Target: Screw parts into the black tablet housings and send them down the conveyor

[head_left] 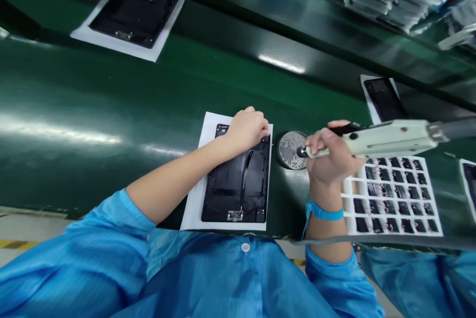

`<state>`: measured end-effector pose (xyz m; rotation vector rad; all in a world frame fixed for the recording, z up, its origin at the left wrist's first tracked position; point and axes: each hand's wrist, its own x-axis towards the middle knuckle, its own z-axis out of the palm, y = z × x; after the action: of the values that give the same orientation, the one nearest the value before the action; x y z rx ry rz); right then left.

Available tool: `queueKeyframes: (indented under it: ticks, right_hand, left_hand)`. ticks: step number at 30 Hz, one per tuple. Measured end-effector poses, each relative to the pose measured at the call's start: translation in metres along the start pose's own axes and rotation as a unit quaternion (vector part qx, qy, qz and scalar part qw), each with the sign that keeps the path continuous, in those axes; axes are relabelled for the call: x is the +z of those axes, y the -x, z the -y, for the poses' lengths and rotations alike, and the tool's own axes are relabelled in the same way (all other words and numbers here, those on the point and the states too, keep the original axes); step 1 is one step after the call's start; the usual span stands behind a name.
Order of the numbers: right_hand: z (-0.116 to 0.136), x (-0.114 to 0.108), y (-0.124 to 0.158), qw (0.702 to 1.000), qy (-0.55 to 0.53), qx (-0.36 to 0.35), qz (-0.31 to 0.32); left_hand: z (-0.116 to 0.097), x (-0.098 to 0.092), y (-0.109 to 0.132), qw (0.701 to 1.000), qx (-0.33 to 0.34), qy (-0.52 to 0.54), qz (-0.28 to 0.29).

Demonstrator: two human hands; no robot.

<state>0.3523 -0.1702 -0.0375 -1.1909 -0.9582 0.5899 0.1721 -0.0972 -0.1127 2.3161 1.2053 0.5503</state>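
Left hand point(247, 127) is down on the top edge of the open black device point(238, 186), fingers curled; gripping or only pressing, I can't tell. The device lies centre frame on its white sheet point(191, 209), insides and cable showing. Right hand point(329, 159), well apart from the left, is clamped round the electric screwdriver point(386, 138), its tip at the round perforated dish point(288, 147) just right of the device. So I'd say no fastening is under way on this unit yet. The parts tray point(397, 194) sits lower right, another device point(134, 13) upper left on the green belt point(111, 109).
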Motion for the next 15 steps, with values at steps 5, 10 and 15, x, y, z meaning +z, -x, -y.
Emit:
queueKeyframes:
  ticks: [5,10,15]
  right_hand:
    - [-0.014,0.043,-0.011,1.000,0.000,-0.002,0.028]
    - [-0.035,0.060,-0.007,0.999,0.011,0.007,0.046]
    - [-0.038,0.059,-0.003,0.998,-0.029,-0.001,0.047]
  left_hand:
    - [0.000,0.001,-0.006,1.000,-0.001,0.001,-0.009]
    - [-0.006,0.000,-0.008,1.000,-0.016,0.013,0.007]
    - [-0.008,0.001,-0.009,0.999,-0.022,0.023,0.006]
